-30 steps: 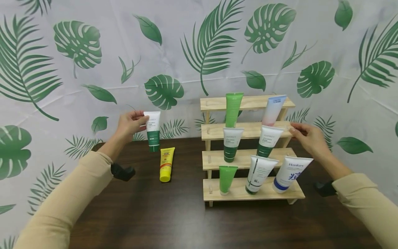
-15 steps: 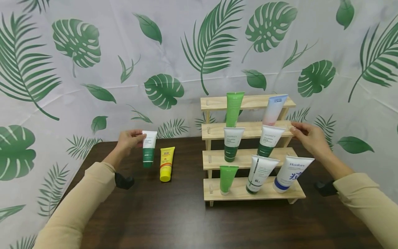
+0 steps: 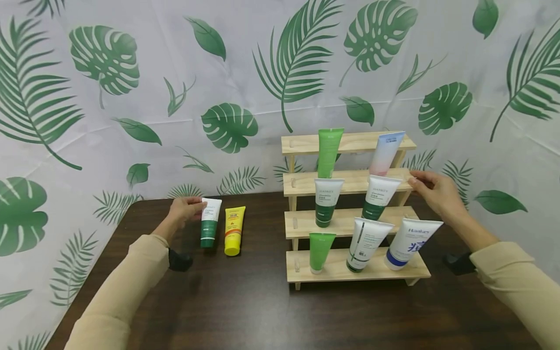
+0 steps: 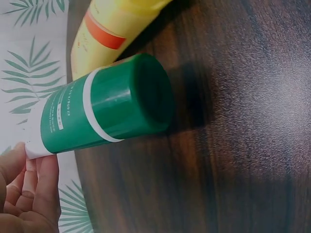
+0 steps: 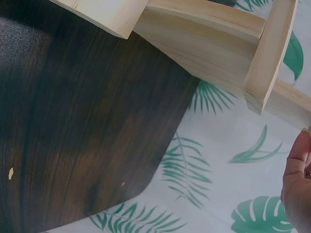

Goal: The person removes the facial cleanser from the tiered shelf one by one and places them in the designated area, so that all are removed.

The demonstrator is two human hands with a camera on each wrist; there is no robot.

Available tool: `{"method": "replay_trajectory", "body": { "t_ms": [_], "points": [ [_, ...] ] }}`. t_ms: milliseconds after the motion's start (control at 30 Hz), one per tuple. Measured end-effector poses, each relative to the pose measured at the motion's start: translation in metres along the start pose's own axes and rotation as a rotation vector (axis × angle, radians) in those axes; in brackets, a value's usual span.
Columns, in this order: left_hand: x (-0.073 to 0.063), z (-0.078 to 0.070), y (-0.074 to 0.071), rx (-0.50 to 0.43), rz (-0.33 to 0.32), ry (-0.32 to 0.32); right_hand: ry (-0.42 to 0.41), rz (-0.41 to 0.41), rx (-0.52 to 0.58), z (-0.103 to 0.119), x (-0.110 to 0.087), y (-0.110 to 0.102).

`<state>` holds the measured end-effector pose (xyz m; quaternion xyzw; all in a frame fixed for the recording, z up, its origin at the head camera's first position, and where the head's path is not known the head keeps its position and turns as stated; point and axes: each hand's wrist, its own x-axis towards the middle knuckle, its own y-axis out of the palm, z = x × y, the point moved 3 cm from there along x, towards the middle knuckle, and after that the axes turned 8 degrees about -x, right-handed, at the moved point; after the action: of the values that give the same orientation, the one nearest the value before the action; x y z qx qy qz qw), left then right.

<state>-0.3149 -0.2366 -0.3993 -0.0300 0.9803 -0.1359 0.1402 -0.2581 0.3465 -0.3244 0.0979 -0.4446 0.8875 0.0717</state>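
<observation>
My left hand pinches a white-and-green squeeze tube by its white upper end, with the green cap pointing down. In the left wrist view the green cap is close to the dark table; whether it touches cannot be told. Just right of it lies a yellow squeeze tube, its cap toward me. My right hand grips the right end of a shelf on the tiered wooden rack. The fingers are partly cut off in the right wrist view, where the rack's wooden parts show.
Several tubes lean on the rack: a tall green one, a blue-pink one, white-and-green ones, a small green one and white ones. Behind the dark table hangs a leaf-print cloth.
My left hand has lowered the white-and-green tube from above the table's back edge to beside the yellow tube. My right hand stays at the rack, and the tubes there have not moved.
</observation>
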Motion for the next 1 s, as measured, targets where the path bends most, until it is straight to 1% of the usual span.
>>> {"method": "replay_trajectory", "body": {
  "t_ms": [200,500,767,1000],
  "points": [
    [0.006,0.011,0.003,0.001,-0.028,-0.036,-0.002,0.000,-0.002,0.000,0.001,0.000],
    [0.011,0.017,0.009,0.025,-0.054,-0.085,0.005,-0.002,-0.014,0.001,0.000,-0.001],
    [0.018,0.024,0.008,0.037,-0.076,-0.117,0.008,-0.006,-0.031,-0.001,0.001,-0.002],
    [0.024,0.034,0.008,0.052,-0.089,-0.184,0.014,-0.003,-0.025,0.000,0.001,-0.001]
  ]
}}
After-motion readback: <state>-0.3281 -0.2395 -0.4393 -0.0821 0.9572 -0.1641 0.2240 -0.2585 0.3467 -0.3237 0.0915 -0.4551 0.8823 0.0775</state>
